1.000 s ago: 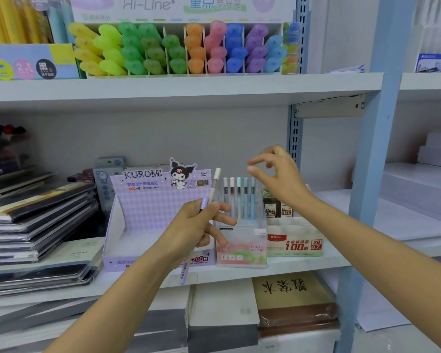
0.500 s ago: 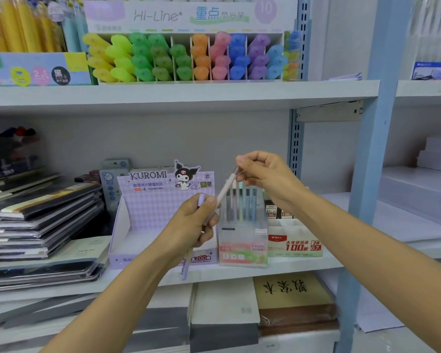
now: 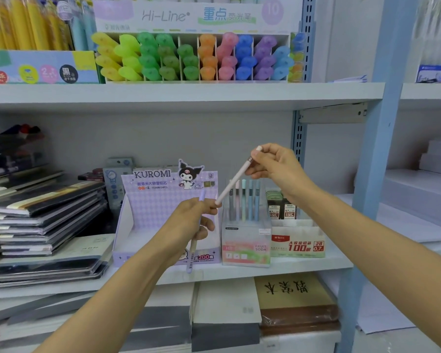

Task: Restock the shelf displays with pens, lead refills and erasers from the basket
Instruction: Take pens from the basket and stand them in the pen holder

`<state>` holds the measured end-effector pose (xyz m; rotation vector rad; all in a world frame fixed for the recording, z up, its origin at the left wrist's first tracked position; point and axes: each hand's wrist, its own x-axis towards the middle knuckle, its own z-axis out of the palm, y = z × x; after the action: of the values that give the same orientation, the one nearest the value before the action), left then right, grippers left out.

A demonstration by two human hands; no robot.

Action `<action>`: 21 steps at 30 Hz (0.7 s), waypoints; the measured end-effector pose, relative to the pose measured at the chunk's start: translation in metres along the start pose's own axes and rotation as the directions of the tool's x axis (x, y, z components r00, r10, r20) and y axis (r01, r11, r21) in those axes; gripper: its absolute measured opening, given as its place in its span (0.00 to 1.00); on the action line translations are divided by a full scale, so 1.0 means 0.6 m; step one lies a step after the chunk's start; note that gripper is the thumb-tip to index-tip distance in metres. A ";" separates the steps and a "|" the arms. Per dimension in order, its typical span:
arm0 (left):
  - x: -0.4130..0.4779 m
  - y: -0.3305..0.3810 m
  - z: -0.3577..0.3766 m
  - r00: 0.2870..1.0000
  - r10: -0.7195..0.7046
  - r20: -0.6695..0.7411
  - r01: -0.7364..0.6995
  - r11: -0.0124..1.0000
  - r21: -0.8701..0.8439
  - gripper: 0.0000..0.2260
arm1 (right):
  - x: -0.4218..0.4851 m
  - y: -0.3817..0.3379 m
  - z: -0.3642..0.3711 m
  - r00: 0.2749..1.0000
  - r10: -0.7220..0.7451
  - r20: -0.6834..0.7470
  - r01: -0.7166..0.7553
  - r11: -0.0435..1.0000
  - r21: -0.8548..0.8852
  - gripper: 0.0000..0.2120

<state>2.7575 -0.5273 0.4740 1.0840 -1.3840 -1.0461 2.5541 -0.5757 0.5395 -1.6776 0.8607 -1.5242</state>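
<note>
My right hand (image 3: pixel 275 166) pinches the top end of a pale pink pen (image 3: pixel 233 182), which slants down to the left above the clear Fruit Soda pen box (image 3: pixel 245 245). Several pastel pens (image 3: pixel 243 200) stand upright in that box. My left hand (image 3: pixel 191 222) grips a lilac pen (image 3: pixel 192 253) that hangs down below my fist in front of the purple Kuromi lead display (image 3: pixel 163 207). The pink pen's lower tip is at my left fingers. The basket is out of view.
A green-and-white lead refill box (image 3: pixel 298 244) sits right of the pen box. Stacked notebooks (image 3: pixel 41 215) fill the shelf's left side. Highlighters (image 3: pixel 194 57) line the shelf above. A blue upright post (image 3: pixel 372 174) stands close on the right.
My right hand closed on the pink pen's top and drew it up and to the right, out of my left hand's grip. My left hand keeps the lilac pen.
</note>
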 end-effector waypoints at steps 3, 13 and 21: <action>-0.004 -0.009 -0.004 0.997 0.071 0.017 -0.073 0.987 0.146 0.07 | 0.004 0.005 -0.004 0.999 -0.025 -0.046 0.022 0.998 -0.063 0.06; -0.007 -0.015 0.022 0.973 0.229 0.034 -0.218 0.858 0.466 0.03 | -0.008 0.054 0.017 0.993 -0.061 0.104 0.106 0.858 -0.503 0.02; -0.008 -0.017 0.017 0.982 0.140 0.129 -0.166 0.962 0.215 0.03 | 0.005 0.058 0.021 0.976 -0.124 0.180 0.201 0.832 -0.517 0.03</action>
<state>2.7485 -0.5243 0.4624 1.0732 -1.6824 -0.8630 2.5664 -0.5961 0.5108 -2.2825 1.1654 -1.3229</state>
